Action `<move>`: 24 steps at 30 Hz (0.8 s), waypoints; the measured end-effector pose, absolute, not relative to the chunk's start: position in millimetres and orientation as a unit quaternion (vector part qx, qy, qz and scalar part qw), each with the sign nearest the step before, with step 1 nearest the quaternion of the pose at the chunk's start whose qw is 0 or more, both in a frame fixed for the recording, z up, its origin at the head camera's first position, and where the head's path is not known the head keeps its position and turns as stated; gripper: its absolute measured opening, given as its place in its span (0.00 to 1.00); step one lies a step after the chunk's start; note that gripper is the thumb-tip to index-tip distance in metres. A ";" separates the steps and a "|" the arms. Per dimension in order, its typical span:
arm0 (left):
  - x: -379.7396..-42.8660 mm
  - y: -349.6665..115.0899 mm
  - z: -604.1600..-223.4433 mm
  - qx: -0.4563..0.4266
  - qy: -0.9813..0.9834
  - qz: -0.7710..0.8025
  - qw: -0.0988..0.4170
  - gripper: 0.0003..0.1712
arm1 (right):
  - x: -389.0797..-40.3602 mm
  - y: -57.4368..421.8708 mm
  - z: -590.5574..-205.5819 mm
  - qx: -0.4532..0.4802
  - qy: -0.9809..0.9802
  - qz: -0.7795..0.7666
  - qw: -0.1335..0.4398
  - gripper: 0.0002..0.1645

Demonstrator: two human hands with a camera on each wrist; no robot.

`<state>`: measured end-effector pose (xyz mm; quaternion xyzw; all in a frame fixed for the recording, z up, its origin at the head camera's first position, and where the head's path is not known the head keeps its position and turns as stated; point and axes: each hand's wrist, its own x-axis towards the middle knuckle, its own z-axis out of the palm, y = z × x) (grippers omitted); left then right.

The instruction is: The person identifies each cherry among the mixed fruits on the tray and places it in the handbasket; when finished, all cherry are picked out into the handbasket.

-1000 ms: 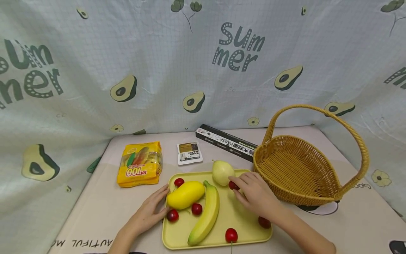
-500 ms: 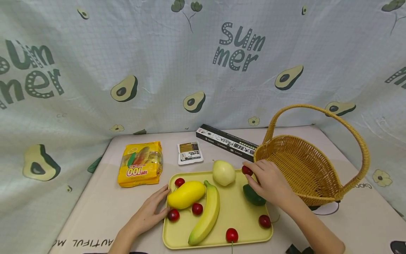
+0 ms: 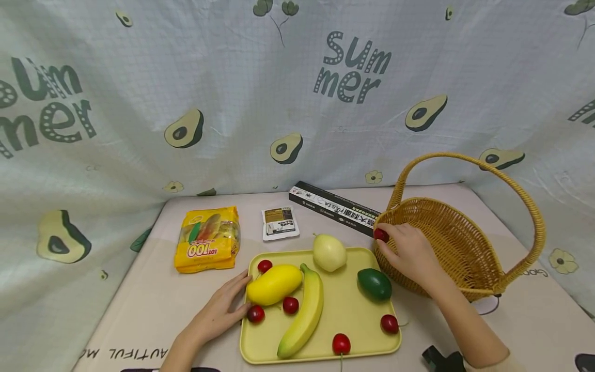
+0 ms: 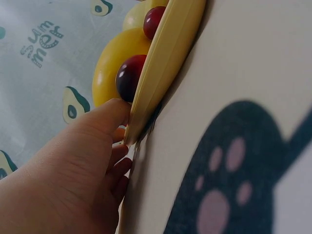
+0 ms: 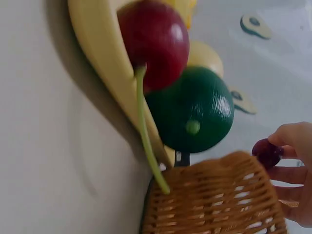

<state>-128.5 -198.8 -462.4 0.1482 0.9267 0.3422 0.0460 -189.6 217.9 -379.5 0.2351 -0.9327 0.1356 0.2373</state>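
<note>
My right hand (image 3: pixel 411 253) pinches a dark red cherry (image 3: pixel 381 235) between thumb and fingers, overlapping the left rim of the wicker basket (image 3: pixel 483 243) in the head view. In the right wrist view the held cherry (image 5: pixel 267 153) shows above the basket's edge. My left hand (image 3: pixel 220 309) rests against the left edge of the yellow tray (image 3: pixel 355 315), fingers relaxed and thumb at the rim. Next to it on the tray lie a mango (image 3: pixel 274 285) and a cherry (image 3: pixel 255 314). A banana (image 3: pixel 304 312), a pear (image 3: pixel 329 252), a green avocado (image 3: pixel 374 284) and several cherries share the tray.
The basket's tall handle (image 3: pixel 474 159) arches above it. Behind the tray lie a yellow snack bag (image 3: pixel 207 239), a small white packet (image 3: pixel 280 223) and a long black pasta box (image 3: pixel 332 208). A black object (image 3: pixel 443 359) sits near the right forearm.
My right hand has carried the cherry from beside the pear rightward to the basket's rim, uncovering the avocado on the tray. My left hand stays at the tray's edge.
</note>
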 end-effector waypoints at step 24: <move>-129.4 -198.0 -462.2 0.146 0.927 0.341 0.050 0.34 | -219.9 257.9 -401.8 0.169 -0.979 0.089 0.073 0.17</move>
